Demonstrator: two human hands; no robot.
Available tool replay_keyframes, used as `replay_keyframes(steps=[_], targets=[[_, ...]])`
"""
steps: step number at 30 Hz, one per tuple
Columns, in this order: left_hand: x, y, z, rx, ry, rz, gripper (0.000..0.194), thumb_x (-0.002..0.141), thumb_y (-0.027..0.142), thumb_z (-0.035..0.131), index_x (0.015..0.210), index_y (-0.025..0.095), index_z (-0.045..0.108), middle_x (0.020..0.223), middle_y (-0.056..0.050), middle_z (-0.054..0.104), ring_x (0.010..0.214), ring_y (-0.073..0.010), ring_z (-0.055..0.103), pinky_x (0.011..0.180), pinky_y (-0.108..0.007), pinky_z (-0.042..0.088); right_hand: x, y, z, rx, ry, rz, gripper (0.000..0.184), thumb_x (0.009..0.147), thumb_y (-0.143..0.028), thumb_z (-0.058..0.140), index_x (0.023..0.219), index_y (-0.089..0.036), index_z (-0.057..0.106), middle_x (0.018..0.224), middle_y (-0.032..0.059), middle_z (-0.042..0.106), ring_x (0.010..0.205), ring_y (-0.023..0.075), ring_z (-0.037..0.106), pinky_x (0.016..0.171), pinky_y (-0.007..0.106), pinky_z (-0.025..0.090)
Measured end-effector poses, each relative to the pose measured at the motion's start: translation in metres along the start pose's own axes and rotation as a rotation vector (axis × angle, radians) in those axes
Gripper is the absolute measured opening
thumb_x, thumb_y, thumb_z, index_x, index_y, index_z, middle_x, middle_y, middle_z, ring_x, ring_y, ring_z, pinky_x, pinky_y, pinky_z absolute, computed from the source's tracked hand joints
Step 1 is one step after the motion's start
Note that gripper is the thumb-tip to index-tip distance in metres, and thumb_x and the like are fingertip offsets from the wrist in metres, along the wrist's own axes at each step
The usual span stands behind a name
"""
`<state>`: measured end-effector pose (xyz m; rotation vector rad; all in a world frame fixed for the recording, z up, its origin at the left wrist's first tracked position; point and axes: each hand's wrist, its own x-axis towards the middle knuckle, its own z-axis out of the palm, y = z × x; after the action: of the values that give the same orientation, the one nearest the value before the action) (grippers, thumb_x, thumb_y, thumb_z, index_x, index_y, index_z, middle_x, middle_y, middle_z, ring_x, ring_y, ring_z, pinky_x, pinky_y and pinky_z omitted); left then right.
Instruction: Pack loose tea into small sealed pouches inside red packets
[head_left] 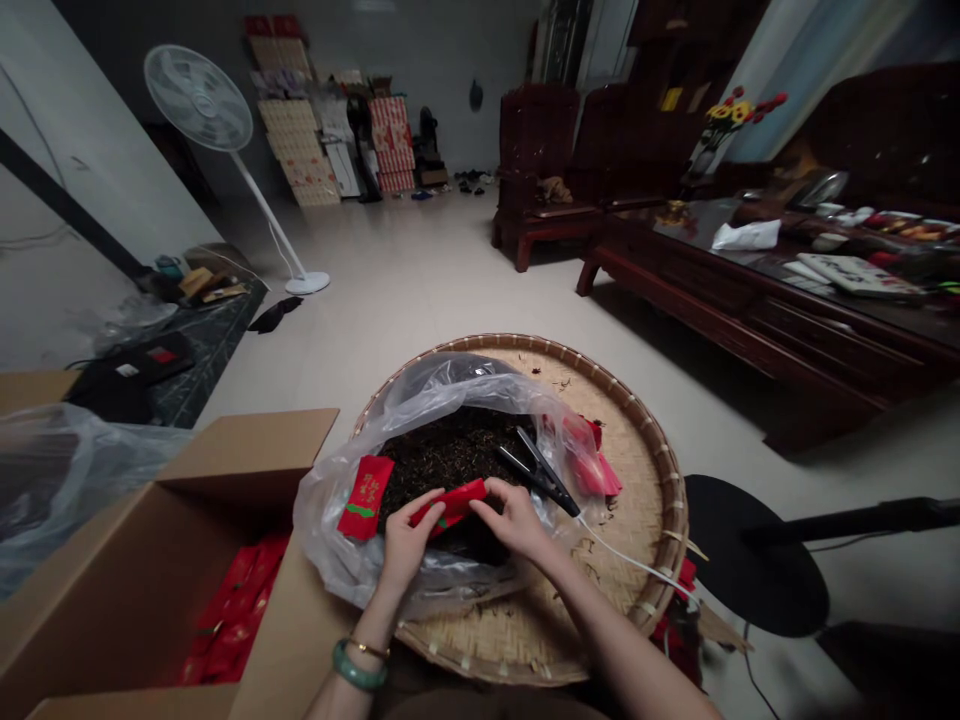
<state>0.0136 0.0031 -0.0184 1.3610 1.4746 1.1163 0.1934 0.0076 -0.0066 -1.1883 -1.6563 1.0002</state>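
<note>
A small red packet (459, 500) with a green mark is pinched between my left hand (411, 535) and my right hand (514, 515), one at each end. Beneath it lies an opened clear plastic bag (330, 505) full of dark, loose tea leaves (442, 450). Another red packet (366, 497), with gold characters and a green band, rests on the bag left of my left hand. Just beyond my right hand, a black clamp-shaped hand sealer (551, 480) with a white cord lies with its jaws apart. All of this sits on a round woven bamboo tray (622, 560).
At left stands an open cardboard box (300, 600) holding several red packets (232, 610). Pink and red wrappers (596, 460) lie on the tray's right side. A black round stand base (750, 555) is at right, near a dark wooden table (720, 290). A white fan (199, 100) stands behind.
</note>
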Motion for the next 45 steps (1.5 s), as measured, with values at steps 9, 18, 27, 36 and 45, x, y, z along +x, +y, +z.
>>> replay_keyframes(steps=[9, 18, 27, 36, 45], targets=[[0.003, -0.003, 0.001, -0.187, -0.203, -0.122, 0.052, 0.078, 0.054, 0.051, 0.102, 0.012, 0.069, 0.104, -0.012, 0.07, 0.099, -0.0264, 0.065, 0.092, -0.041, 0.049, -0.002, 0.004, 0.012, 0.576, -0.33, 0.384, 0.052, 0.071, -0.058, 0.061, 0.097, -0.013, 0.067, 0.082, 0.0044, 0.068, 0.071, 0.016, 0.057, 0.07, 0.031, 0.045], [0.006, 0.001, -0.011, 0.388, 0.023, 0.442, 0.049, 0.076, 0.044, 0.062, 0.118, 0.018, 0.059, 0.122, -0.012, 0.061, 0.11, -0.0284, 0.055, 0.098, -0.048, 0.041, 0.0, 0.014, 0.009, 0.657, -0.287, 0.433, 0.058, 0.079, -0.065, 0.046, 0.095, -0.015, 0.069, 0.083, 0.0043, 0.068, 0.079, 0.0178, 0.057, 0.093, 0.038, 0.036], [0.005, -0.004, 0.005, 0.659, -0.193, 0.739, 0.047, 0.077, 0.013, 0.056, 0.123, 0.018, 0.05, 0.113, -0.01, 0.063, 0.096, -0.0235, 0.054, 0.085, -0.041, 0.05, 0.001, 0.0, 0.011, 0.643, -0.284, 0.381, 0.06, 0.083, -0.064, 0.038, 0.096, -0.014, 0.068, 0.09, 0.0053, 0.068, 0.089, 0.0184, 0.058, 0.094, 0.039, 0.037], [0.01, -0.008, 0.009, 0.613, -0.008, 0.682, 0.037, 0.075, 0.015, 0.056, 0.112, 0.017, 0.058, 0.103, -0.009, 0.067, 0.093, -0.0232, 0.058, 0.084, -0.04, 0.05, 0.01, 0.012, -0.027, 0.393, -0.076, 0.285, 0.049, 0.09, -0.049, 0.033, 0.105, -0.013, 0.063, 0.097, 0.0155, 0.067, 0.093, 0.0235, 0.063, 0.083, 0.044, 0.047], [0.011, -0.006, 0.006, 0.528, 0.061, 0.649, 0.034, 0.074, 0.017, 0.058, 0.108, 0.017, 0.057, 0.099, -0.009, 0.065, 0.092, -0.0225, 0.06, 0.083, -0.039, 0.051, 0.009, 0.009, 0.006, -1.033, -0.295, 0.004, 0.056, 0.078, -0.005, 0.051, 0.131, -0.019, 0.043, 0.138, 0.0194, 0.039, 0.121, 0.0326, 0.04, 0.089, 0.047, 0.04]])
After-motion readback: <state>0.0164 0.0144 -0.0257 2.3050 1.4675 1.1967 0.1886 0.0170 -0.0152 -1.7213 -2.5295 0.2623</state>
